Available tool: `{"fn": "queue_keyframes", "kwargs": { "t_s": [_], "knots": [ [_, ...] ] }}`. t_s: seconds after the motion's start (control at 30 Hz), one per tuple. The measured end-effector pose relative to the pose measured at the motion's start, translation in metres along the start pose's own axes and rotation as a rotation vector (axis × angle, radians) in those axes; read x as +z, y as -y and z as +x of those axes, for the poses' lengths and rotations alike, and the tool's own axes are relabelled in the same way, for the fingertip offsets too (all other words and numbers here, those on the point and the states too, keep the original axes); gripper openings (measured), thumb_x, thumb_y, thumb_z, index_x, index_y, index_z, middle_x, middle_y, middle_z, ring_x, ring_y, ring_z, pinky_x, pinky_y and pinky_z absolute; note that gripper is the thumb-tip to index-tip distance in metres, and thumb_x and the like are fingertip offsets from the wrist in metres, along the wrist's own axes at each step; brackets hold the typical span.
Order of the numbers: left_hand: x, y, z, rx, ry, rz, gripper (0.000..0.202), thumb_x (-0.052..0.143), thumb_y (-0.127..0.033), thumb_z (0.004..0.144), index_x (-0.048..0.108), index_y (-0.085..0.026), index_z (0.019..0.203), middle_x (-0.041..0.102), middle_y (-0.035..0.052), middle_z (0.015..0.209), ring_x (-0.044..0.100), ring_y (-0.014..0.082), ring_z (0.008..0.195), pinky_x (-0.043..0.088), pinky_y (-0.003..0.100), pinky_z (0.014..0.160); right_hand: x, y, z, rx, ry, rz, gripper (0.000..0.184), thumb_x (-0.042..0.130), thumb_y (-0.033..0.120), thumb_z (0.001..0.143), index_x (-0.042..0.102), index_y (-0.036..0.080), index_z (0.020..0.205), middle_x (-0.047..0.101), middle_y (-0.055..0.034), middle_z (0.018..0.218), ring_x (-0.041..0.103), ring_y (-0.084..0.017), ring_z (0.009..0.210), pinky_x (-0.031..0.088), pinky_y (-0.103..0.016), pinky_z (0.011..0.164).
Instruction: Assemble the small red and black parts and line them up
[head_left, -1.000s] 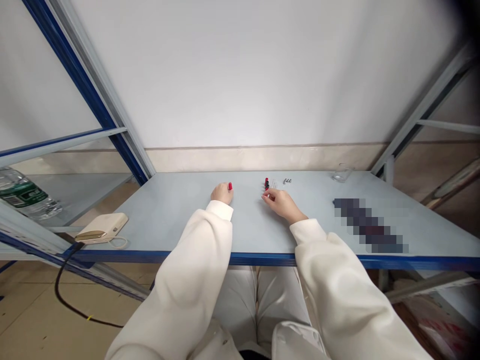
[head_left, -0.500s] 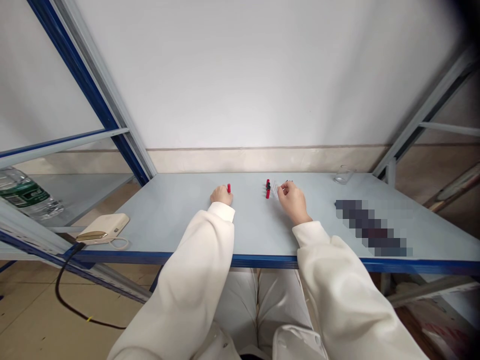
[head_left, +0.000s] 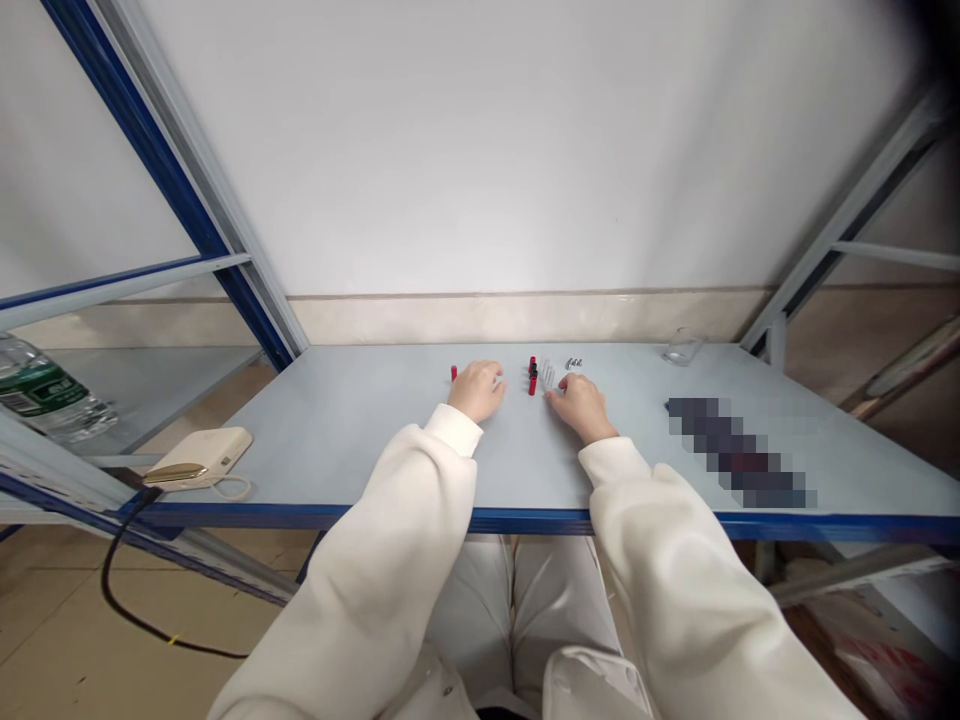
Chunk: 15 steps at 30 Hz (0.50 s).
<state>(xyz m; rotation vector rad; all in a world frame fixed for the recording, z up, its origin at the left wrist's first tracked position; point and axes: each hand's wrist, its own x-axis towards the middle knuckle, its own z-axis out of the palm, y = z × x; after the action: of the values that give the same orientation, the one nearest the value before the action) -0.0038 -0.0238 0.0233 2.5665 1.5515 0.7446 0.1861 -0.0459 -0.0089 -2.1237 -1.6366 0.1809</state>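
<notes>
**Two hands down beside small red parts**

Both hands lie on the grey-blue table (head_left: 337, 430), close together near its far edge. The left hand (head_left: 477, 390) rests palm down with fingers loosely curled and slightly parted, holding nothing that shows. A red piece (head_left: 454, 373) stands just beside its outer edge; whether the hand touches it cannot be told. The right hand (head_left: 579, 405) lies palm down too, its fingers bent and close together, tips pointing at a clear part (head_left: 547, 373) lying just ahead of them; contact is too small to judge. Just left of that sits a red-and-black part (head_left: 532, 374), between the two hands and apart from the left one. Some small metal bits (head_left: 574, 363) lie a little beyond the right hand's knuckles.

Farther right, near the table's back corner, stands a glass (head_left: 682, 348). On the left front corner lies a cream box (head_left: 202, 456) with a black cable (head_left: 120, 580) hanging to the floor. A water bottle (head_left: 45, 395) lies on the neighbouring shelf. White sleeves cover both arms.
</notes>
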Motion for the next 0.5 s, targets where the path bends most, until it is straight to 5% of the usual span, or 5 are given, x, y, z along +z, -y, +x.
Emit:
{"fn": "queue_keyframes", "kwargs": {
  "t_s": [0.1,0.2,0.5],
  "knots": [
    [0.016,-0.015,0.004,0.193,-0.001,-0.020,0.033,0.047,-0.019,0.085,0.055,-0.018,0.116,0.062,0.0095,0.106,0.056,0.0216,0.101,0.046,0.034,0.086,0.004,0.000,0.003,-0.020,-0.016,0.002,0.025,0.055,0.035,0.081,0.059,0.015,0.096,0.061,-0.0141,0.107,0.055,-0.025,0.100,0.036,-0.032,0.075],
    [0.030,-0.022,0.004,0.229,0.006,-0.013,0.042,0.048,-0.015,0.083,0.049,-0.019,0.125,0.060,0.0097,0.107,0.056,0.0221,0.100,0.046,0.034,0.085,0.007,0.000,0.005,-0.031,-0.044,0.011,0.023,0.054,0.033,0.082,0.059,0.015,0.095,0.062,-0.0133,0.105,0.056,-0.023,0.097,0.036,-0.030,0.073],
    [0.043,-0.017,0.007,0.174,-0.001,0.033,0.023,0.050,-0.016,0.084,0.061,-0.020,0.103,0.064,0.0070,0.097,0.058,0.0206,0.094,0.046,0.031,0.079,0.011,-0.001,0.006,-0.046,-0.056,0.020,0.023,0.053,0.033,0.082,0.059,0.015,0.094,0.063,-0.0128,0.105,0.056,-0.023,0.098,0.036,-0.030,0.073]
  ]
}}
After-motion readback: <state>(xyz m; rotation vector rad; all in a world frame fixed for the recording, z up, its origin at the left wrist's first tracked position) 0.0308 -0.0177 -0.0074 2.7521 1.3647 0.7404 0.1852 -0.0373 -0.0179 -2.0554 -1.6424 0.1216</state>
